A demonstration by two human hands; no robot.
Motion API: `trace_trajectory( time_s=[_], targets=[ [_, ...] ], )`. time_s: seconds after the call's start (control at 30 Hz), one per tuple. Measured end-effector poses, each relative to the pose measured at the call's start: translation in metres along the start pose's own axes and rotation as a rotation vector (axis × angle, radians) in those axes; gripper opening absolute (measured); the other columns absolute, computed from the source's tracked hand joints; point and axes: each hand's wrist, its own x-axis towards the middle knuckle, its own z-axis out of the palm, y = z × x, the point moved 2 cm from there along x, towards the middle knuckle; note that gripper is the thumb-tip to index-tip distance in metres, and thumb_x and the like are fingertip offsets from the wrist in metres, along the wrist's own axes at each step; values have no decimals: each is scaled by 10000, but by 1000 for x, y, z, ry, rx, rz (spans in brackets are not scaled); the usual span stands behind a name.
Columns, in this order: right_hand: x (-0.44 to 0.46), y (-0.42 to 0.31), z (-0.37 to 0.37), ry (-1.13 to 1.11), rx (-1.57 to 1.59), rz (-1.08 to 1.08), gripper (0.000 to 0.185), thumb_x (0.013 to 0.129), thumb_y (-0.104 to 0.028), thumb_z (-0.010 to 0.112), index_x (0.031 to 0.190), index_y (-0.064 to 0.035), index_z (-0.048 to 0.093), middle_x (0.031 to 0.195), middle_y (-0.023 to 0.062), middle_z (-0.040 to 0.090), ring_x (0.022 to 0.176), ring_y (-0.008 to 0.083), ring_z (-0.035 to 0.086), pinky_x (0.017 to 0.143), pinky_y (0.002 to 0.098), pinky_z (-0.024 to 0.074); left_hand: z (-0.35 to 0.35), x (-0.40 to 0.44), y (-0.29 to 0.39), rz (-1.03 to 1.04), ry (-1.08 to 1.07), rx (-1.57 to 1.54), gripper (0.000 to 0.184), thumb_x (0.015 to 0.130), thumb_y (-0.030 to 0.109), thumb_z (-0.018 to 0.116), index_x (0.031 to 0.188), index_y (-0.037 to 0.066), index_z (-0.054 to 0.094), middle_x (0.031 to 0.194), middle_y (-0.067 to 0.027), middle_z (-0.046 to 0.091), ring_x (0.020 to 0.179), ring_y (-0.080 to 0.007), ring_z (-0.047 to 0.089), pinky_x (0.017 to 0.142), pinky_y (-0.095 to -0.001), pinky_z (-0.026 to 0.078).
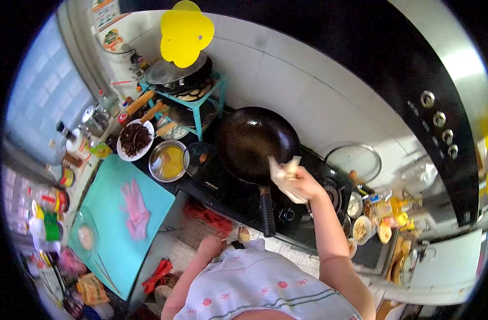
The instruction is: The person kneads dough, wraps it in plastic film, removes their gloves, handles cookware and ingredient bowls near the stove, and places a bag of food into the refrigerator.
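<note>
A dark wok [254, 141] sits on the black stove, its handle pointing toward me. My right hand [304, 184] is closed around a crumpled whitish cloth or paper [286, 181], just over the wok's lower right rim. My left hand [212, 246] is down near the apron [254, 282], in front of the counter edge; its fingers are too small and partly hidden to read. Left of the wok stands a metal bowl [157, 172] with yellow liquid, like beaten egg. Beside it is a white plate [128, 154] of dark brown pieces.
A pink glove [134, 210] lies on the turquoise board [100, 184], near a glass bowl. Behind, a turquoise rack [198, 118] holds pans. Bottles and jars line the left wall. A glass lid [356, 160] leans at the right, near small bowls [361, 228] and bottles.
</note>
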Motion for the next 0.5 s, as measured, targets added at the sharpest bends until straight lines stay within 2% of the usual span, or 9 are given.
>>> trace_trajectory(
  time_s=[0.03,0.13,0.17,0.23,0.27,0.37,0.4,0.43,0.5],
  targets=[
    [-32,22,5,213,493,76,257,762,-5,681,1003,-56,609,991,32,622,903,168,606,801,327,505,-8,-3,1,60,-56,48,367,882,318,532,1147,68,576,1046,-186,640,943,-331,636,790,-453,518],
    [-98,46,60,616,1050,-141,206,830,-149,644,1004,-50,599,974,84,624,900,234,626,769,369,542,-37,-19,8,213,-164,89,353,901,315,516,1140,63,577,1050,-172,641,947,-323,635,775,-448,523],
    [-111,83,71,680,1127,-236,223,857,-198,608,1015,-42,592,967,100,623,884,246,628,757,371,547,-44,-23,10,255,-190,79,347,908,311,512,1136,59,577,1052,-166,641,947,-321,634,770,-446,524],
    [-132,139,92,801,1270,-421,301,912,-298,535,1036,-27,578,952,131,622,852,271,631,733,376,558,-48,-30,8,479,-156,-70,315,915,303,512,1181,142,565,1022,-184,644,912,-355,637,782,-469,518],
    [-134,139,117,741,1365,-399,303,915,-303,522,1031,-30,584,925,126,635,824,266,640,714,369,561,-51,-34,8,587,-144,-150,310,919,300,513,1203,184,559,1007,-194,646,895,-372,639,788,-480,514],
    [-144,179,166,599,1627,-214,315,930,-318,481,1028,-43,599,911,124,665,779,259,661,682,363,569,-76,-46,42,689,-298,-381,431,925,271,514,1341,174,453,1192,-189,569,1004,-356,605,865,-444,492],
    [-146,131,191,768,1556,-274,293,942,-292,461,1037,-51,600,901,118,672,769,255,665,687,376,571,-72,-46,52,774,-281,-343,471,920,277,526,1356,134,422,1233,-195,532,1074,-348,563,910,-426,464],
    [-150,117,200,753,1564,-311,288,954,-280,446,1039,-50,598,923,122,670,792,261,665,697,380,571,-64,-43,62,862,-263,-300,516,915,284,539,1371,93,390,1274,-201,495,1143,-340,521,954,-407,436],
    [-167,158,204,821,1555,-222,284,963,-270,440,1041,-45,595,946,122,667,811,267,663,716,378,570,-64,-45,89,923,-282,-365,601,901,291,567,1395,40,334,1351,-202,421,1255,-320,433,1029,-382,371]
  ],
)
